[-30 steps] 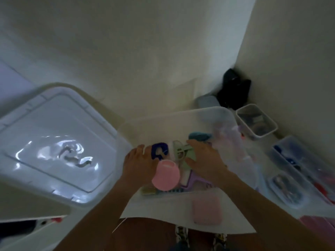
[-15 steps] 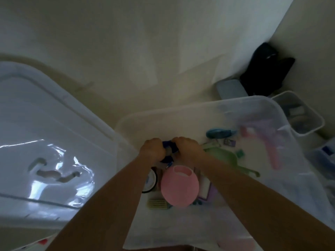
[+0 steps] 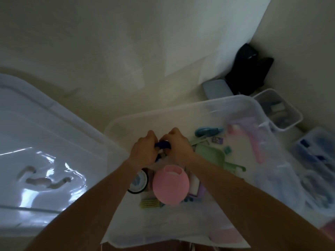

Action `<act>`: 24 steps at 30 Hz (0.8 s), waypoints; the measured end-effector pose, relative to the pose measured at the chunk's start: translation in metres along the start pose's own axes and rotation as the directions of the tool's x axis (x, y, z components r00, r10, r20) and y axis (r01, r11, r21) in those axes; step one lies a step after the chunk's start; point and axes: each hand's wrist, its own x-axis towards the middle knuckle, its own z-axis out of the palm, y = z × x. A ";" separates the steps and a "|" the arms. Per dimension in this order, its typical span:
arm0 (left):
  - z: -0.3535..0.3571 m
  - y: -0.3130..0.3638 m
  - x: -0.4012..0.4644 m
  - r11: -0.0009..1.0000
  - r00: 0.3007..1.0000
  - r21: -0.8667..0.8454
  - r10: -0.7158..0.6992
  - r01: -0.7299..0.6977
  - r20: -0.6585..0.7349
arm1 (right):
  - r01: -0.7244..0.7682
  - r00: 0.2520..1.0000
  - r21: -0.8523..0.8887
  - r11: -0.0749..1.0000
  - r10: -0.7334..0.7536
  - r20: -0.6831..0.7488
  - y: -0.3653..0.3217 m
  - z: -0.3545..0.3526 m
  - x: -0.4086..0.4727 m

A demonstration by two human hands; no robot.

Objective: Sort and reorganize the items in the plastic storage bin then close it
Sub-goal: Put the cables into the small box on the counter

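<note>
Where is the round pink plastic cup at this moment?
In the head view, the round pink plastic cup lies inside the clear plastic storage bin, near its front, just below both hands, between a black-rimmed round tin on its left and a purple case on its right.

**Floor & what sat on it**

Pale floor (image 3: 126, 84) carried a clear plastic storage bin (image 3: 181, 109), its lid (image 3: 45, 142) just left. At back right: grey case (image 3: 216, 88), black bag (image 3: 250, 69), small clear tub (image 3: 291, 109). Another clear container (image 3: 319, 160) at right w/ blurred contents.
</note>
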 end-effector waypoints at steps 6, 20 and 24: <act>-0.053 0.067 -0.045 0.903 0.957 -0.353 0.163 -0.243 -0.241 | 0.016 0.950 0.297 0.955 0.078 -0.302 -0.012 -0.080 -0.065; 0.079 0.399 -0.070 0.882 0.862 -0.155 0.468 -0.445 0.195 | 0.020 0.462 0.961 0.276 0.850 -0.254 0.168 -0.200 -0.326; 0.136 0.442 -0.037 0.948 0.938 -0.316 0.086 0.026 0.337 | -0.025 0.420 0.977 0.213 0.889 -0.183 0.219 -0.179 -0.345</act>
